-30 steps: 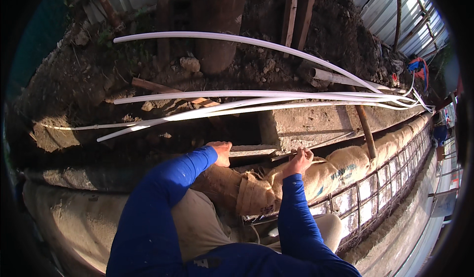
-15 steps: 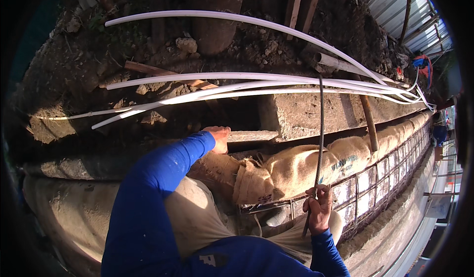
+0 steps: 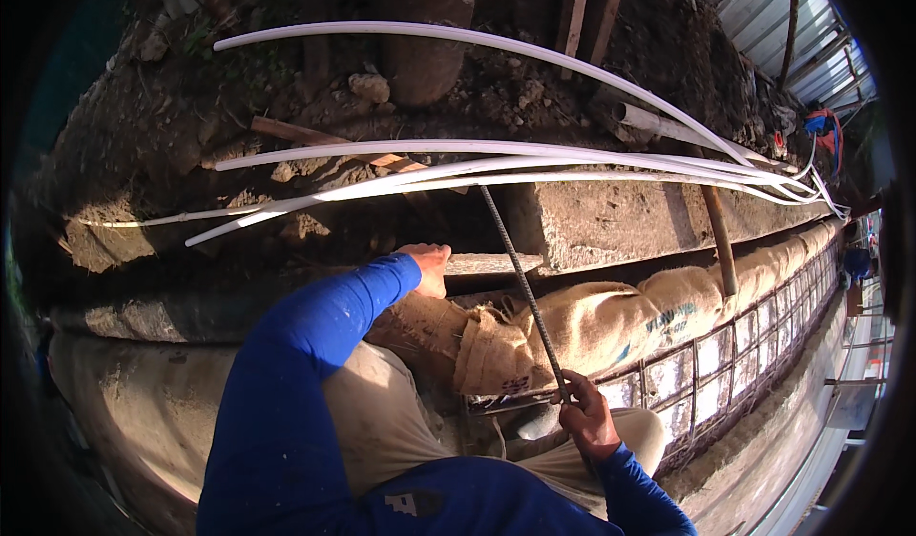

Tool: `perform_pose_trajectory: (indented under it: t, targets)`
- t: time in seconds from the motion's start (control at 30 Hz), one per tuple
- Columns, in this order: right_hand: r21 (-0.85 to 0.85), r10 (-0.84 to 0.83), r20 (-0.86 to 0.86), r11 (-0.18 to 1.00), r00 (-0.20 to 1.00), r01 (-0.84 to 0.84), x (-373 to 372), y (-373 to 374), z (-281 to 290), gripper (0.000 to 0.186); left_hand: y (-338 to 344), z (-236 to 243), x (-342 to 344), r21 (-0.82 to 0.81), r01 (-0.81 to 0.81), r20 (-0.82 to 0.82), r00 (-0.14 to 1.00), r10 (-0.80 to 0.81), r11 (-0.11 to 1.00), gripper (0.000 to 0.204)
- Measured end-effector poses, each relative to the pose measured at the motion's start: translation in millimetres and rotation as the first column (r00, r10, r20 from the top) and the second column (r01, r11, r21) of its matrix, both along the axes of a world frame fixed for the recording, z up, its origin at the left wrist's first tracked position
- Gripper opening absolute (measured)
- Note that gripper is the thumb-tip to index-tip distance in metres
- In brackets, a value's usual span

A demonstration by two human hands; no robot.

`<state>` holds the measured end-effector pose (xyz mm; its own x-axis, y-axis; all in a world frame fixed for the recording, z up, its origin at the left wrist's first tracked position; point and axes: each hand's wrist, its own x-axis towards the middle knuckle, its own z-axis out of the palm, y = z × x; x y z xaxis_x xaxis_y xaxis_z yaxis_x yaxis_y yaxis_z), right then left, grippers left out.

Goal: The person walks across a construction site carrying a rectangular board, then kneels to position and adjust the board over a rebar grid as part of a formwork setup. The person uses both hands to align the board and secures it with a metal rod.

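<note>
The right hand (image 3: 589, 420) is gripping a ribbed rod (image 3: 525, 288) slanting ahead of it, picked up, not yet being placed; the left hand (image 3: 426, 267) is curling beside a plank (image 3: 491, 263), hold unclear.

Place: I read this as an outdoor construction site, sunlight falling hard across it.
Ground: I see rough bare soil (image 3: 200, 135) with loose stones and timber posts (image 3: 576, 16) standing in it.
Concrete: a long, coarse concrete beam (image 3: 611, 221) runs beside the dirt.
Steel: I make out a rebar grid (image 3: 735, 343) and a ribbed steel bar (image 3: 528, 297).
Supplies: white plastic pipes (image 3: 458, 147) lie bundled near burlap wrapping (image 3: 592, 321).
Boundary: corrugated sheets (image 3: 749, 21) stand at my upper right.
</note>
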<state>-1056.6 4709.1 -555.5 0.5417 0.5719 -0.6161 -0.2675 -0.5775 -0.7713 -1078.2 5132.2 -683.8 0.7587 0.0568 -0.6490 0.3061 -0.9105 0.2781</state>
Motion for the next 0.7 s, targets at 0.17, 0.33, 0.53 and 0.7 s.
perform_pose_trajectory:
  t: [0.17, 0.33, 0.53, 0.7]
  targets:
    - [0.092, -0.047, 0.041, 0.995, 0.998, 0.043, 1.1, 7.0, -39.7, 0.065, -2.3, 5.9, 1.6, -0.009, 0.017, 0.019, 1.000, -0.017, 1.000, 0.073]
    - [0.032, -0.013, 0.070, 0.999, 0.997, 0.011, -8.4, 12.7, -26.9, 0.062, 0.0, 12.1, 0.6, -0.029, 0.004, -0.014, 1.000, -0.005, 1.000, 0.072]
    - [0.114, -0.079, 0.036, 0.991, 0.996, 0.074, -12.9, 7.9, -44.0, 0.062, 0.2, 7.3, 0.5, -0.029, -0.010, 0.018, 1.000, 0.010, 1.000, 0.069]
    - [0.093, -0.085, 0.005, 0.992, 0.996, 0.084, -10.3, 8.7, -44.2, 0.063, 4.9, 3.7, -2.9, -0.039, -0.012, 0.031, 0.999, 0.014, 0.999, 0.068]
